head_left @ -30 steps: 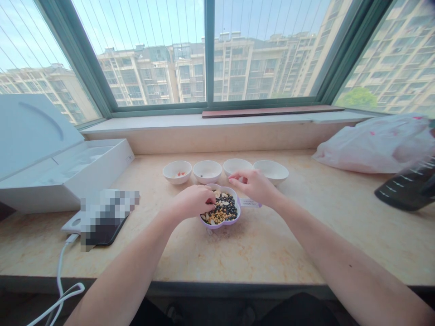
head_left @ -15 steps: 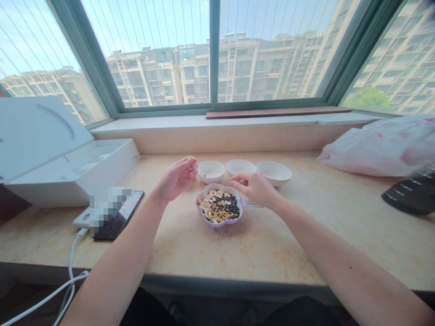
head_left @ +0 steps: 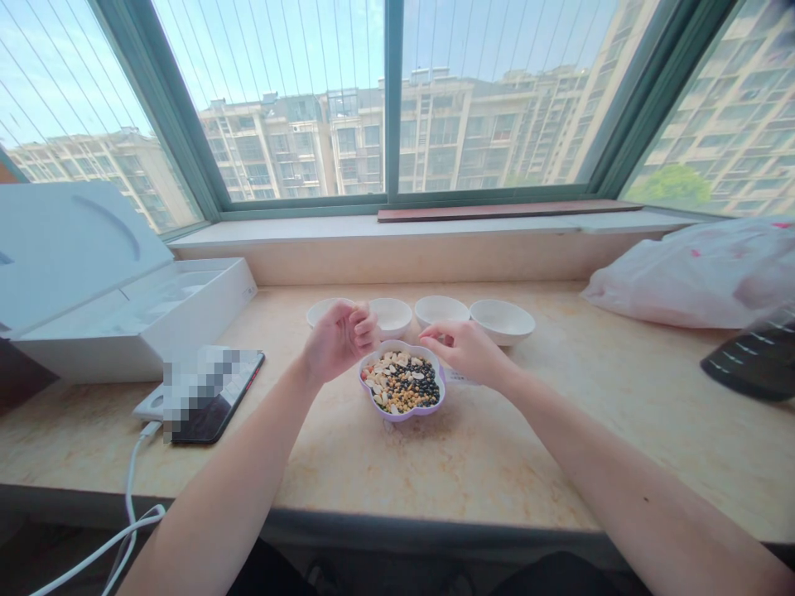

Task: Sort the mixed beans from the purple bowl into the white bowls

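A purple-rimmed, flower-shaped bowl (head_left: 403, 414) holds a mix of black beans, yellow kernels and pale flat seeds or nuts. My left hand (head_left: 341, 341) is closed over its upper left side, fingers curled; what they hold, if anything, is too small to name. At the upper right rim my right hand (head_left: 465, 348) has thumb and forefinger pinched together, with any contents hidden. Behind stand white bowls in a row: a far left one (head_left: 320, 311) partly covered by my left hand, a second (head_left: 396, 314), a third (head_left: 442, 310) and a right one (head_left: 503, 319).
To the left are an open white box (head_left: 192, 306), a dark phone (head_left: 217, 414) and a white cable (head_left: 130, 472). A plastic bag (head_left: 696, 273) and a black object with white marks (head_left: 751, 364) lie at the right. The counter (head_left: 472, 472) ends in front of me.
My left hand has moved right and slightly down, nearer the mixed bowl, with its fingers more curled. My right hand stays almost where it was. The view has shifted slightly.
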### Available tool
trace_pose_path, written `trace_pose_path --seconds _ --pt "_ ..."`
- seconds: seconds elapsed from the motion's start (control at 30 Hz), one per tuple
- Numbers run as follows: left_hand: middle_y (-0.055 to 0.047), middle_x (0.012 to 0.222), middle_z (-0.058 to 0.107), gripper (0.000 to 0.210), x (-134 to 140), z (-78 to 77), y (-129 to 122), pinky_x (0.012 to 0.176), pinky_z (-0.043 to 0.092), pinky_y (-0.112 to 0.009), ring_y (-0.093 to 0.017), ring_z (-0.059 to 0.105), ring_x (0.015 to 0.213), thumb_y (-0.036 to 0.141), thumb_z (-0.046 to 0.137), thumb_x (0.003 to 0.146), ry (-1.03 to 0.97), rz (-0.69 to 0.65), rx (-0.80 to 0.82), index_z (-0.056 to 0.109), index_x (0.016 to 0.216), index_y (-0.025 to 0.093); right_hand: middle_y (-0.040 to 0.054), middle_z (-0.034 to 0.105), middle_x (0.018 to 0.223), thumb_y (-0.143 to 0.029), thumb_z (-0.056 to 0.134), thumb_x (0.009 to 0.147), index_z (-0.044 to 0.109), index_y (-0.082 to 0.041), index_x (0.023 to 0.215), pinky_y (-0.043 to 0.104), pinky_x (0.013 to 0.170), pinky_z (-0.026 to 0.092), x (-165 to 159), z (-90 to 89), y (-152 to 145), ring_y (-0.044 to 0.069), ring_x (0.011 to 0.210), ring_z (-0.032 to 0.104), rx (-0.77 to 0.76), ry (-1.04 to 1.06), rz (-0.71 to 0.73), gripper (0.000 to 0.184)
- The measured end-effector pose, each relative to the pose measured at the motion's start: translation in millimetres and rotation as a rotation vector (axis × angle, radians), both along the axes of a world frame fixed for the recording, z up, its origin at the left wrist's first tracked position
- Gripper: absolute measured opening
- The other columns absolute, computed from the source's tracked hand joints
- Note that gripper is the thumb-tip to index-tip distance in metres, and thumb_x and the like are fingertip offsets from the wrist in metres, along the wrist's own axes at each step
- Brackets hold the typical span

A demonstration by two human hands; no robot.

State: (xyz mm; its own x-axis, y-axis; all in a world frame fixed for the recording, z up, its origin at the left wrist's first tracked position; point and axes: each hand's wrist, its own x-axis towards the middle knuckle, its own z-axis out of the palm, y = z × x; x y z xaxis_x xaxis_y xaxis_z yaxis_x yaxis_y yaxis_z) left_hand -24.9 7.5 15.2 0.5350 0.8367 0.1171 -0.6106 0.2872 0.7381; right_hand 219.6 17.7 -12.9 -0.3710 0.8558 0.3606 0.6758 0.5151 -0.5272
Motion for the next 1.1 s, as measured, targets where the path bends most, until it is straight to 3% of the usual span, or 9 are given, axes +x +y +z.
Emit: trace_pose_path --seconds 0.33,0.63,0.77,0.97,1.1 --pt "0.002 0.065 0.054 0.02 7 -9.6 8 0.048 0.045 -0.014 -0.005 0.052 0.051 0.024 0.061 0.095 0.114 0.127 -0.046 0.058 0.079 0.013 0.0041 0.072 0.071 -0.037 0.057 0.092 0.079 -0.018 0.089 0.03 0.062 0.039 1 -2.3 2 0.015 0.06 0.058 -0.02 -0.008 0.002 0.029" --pt "-0.001 0.071 0.064 0.018 6 -11.2 9 0.054 0.047 -0.012 -0.003 0.056 0.057 0.022 0.081 0.078 0.235 0.28 0.072 0.07 0.084 0.01 0.0044 0.072 0.07 -0.039 0.056 0.093 0.079 -0.018 0.09 0.03 0.062 0.04 1 -0.7 0 0.016 0.06 0.059 -0.023 -0.001 0.006 0.032" --pt "-0.003 0.076 0.069 0.02 1 -13.2 15 0.059 0.047 -0.018 -0.009 0.059 0.065 0.026 0.081 0.074 0.534 0.45 0.274 0.074 0.086 0.013 0.0045 0.072 0.069 -0.039 0.055 0.093 0.079 -0.018 0.091 0.03 0.062 0.041 1 0.5 -1 0.016 0.059 0.059 -0.022 -0.004 0.012 0.032" --pt "-0.005 0.087 0.075 0.013 -29 -21.5 36 0.081 0.05 -0.029 -0.018 0.065 0.082 0.029 0.067 0.084 1.215 0.969 0.656 0.075 0.088 0.019 0.0052 0.072 0.071 -0.037 0.056 0.092 0.079 -0.017 0.09 0.03 0.064 0.043 0 2.0 -2 0.017 0.062 0.06 -0.032 -0.004 0.009 0.03" --pt "-0.008 0.093 0.076 0.021 -50 -28.6 48 0.086 0.049 -0.034 -0.023 0.067 0.087 0.027 0.057 0.09 1.542 1.053 0.707 0.076 0.097 0.019 0.0055 0.072 0.07 -0.035 0.056 0.092 0.079 -0.017 0.09 0.029 0.061 0.042 -1 3.0 -3 0.016 0.061 0.059 -0.026 -0.013 0.007 0.029"
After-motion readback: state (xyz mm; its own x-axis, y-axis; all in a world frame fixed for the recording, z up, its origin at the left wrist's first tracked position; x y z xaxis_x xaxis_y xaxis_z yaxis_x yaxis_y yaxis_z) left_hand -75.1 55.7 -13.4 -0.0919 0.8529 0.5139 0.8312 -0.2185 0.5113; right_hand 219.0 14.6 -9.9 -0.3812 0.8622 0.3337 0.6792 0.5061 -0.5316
